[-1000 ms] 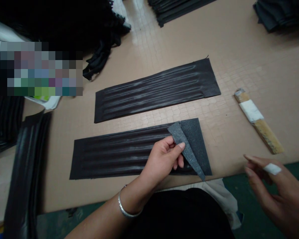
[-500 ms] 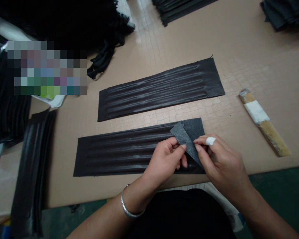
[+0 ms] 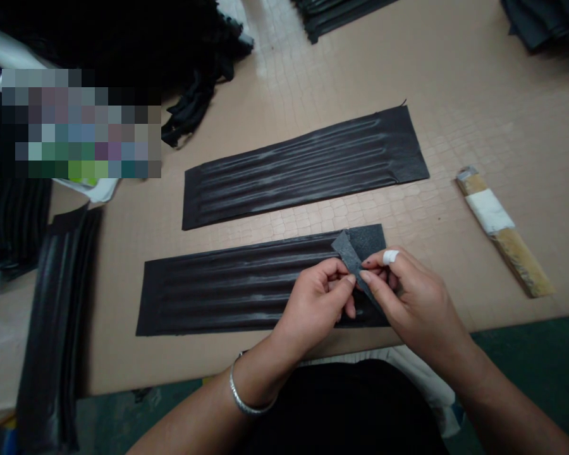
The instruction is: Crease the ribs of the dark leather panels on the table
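Observation:
A dark, ribbed, leather-like panel (image 3: 218, 287) lies flat near the front edge of the table. At its right end a layer is folded back, and the grey, felt-like underside of this flap (image 3: 347, 248) shows. My left hand (image 3: 317, 300) pinches the flap's edge between thumb and fingers. Close beside it, my right hand (image 3: 412, 291), with white tape round one finger, pinches the same flap from the right. The two hands hide the lower part of the flap and the panel's lower right corner.
A second ribbed panel (image 3: 298, 167) lies farther back. On the right rests a yellowish bar wrapped in white (image 3: 507, 234). Stacked panels (image 3: 57, 328) stand at the left edge, a dark heap (image 3: 123, 38) at back left, and more dark pieces (image 3: 545, 25) at back right.
My right hand has moved slightly left, closer to my left hand. The grey flap now looks narrower and more bent between the fingers. The view has shifted a little.

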Tool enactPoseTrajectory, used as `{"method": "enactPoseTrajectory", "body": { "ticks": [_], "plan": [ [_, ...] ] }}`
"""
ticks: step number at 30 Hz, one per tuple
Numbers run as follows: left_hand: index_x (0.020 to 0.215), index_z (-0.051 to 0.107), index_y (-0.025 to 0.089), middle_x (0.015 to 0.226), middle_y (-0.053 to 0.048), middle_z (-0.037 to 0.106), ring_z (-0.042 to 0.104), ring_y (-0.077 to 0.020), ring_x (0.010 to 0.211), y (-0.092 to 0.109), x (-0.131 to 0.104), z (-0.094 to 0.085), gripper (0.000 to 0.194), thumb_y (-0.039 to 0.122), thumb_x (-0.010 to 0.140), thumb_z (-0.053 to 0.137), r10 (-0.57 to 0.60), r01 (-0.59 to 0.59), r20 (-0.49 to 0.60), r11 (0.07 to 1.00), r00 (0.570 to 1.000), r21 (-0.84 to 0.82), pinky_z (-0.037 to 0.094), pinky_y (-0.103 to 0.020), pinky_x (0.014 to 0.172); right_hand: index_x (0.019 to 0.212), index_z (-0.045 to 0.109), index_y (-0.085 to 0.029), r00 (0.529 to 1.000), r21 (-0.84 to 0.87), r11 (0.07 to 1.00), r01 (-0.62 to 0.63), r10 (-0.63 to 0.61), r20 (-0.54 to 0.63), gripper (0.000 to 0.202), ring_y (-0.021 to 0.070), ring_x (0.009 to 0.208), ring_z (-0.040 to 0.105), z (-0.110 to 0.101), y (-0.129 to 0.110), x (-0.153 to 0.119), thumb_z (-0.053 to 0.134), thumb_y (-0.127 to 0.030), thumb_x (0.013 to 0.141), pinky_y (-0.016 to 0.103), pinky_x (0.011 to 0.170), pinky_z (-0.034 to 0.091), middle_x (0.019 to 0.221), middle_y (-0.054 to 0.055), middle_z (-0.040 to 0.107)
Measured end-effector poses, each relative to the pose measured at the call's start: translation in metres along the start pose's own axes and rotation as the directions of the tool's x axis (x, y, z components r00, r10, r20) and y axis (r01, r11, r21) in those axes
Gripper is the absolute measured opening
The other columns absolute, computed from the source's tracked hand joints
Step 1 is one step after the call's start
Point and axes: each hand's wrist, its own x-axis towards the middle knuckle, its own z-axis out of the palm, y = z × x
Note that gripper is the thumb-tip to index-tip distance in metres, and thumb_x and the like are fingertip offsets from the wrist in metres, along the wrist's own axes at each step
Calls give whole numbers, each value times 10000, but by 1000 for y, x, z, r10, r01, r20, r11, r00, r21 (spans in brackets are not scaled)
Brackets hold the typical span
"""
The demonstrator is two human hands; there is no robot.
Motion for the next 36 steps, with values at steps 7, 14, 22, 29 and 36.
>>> {"method": "enactPoseTrajectory", "body": {
  "ticks": [7, 14, 22, 29, 36],
  "plan": [
    [820, 583, 172, 517, 57, 554, 428, -52, 430, 0, -1, -1, 148, 275, 925, 578, 69, -69, 4, 997, 998, 26, 341, -179, 474, 919, 590, -184, 994, 94, 993, -71, 62, 93, 69, 116, 750, 572, -1, 2, 7, 586, -124, 954, 253, 676, 447, 860, -1, 592],
    [822, 602, 168, 541, 59, 546, 446, -55, 462, -3, -3, -3, 131, 240, 925, 568, 103, -104, 24, 993, 994, 48, 344, -181, 480, 868, 582, -199, 970, 172, 976, -136, 96, 224, 110, 105, 667, 526, -7, 1, 14, 586, -112, 935, 253, 614, 417, 797, -23, 573],
    [814, 596, 169, 528, 58, 547, 441, -55, 462, 0, -4, -3, 129, 247, 915, 576, 95, -96, 23, 995, 995, 33, 339, -181, 483, 874, 534, -200, 977, 52, 999, -11, -1, 215, 115, 141, 742, 558, -8, 0, 14, 518, -110, 944, 276, 641, 398, 822, 8, 585],
    [810, 561, 184, 506, 54, 557, 387, -55, 416, -1, -4, -2, 170, 313, 919, 580, 1, -1, -9, 1000, 1000, -15, 283, -185, 445, 902, 531, -208, 991, 78, 995, -57, 47, 122, 80, 135, 703, 564, -9, 3, 7, 514, -189, 978, 270, 626, 427, 814, 7, 596],
    [814, 581, 178, 514, 55, 553, 416, -55, 434, 1, -6, 0, 160, 309, 904, 591, 26, -26, -4, 999, 1000, 18, 328, -187, 489, 940, 583, -204, 997, -18, 999, 39, -37, 71, 79, 172, 780, 605, -9, 0, 9, 528, -171, 986, 307, 694, 470, 869, 37, 632]
  ]
}}
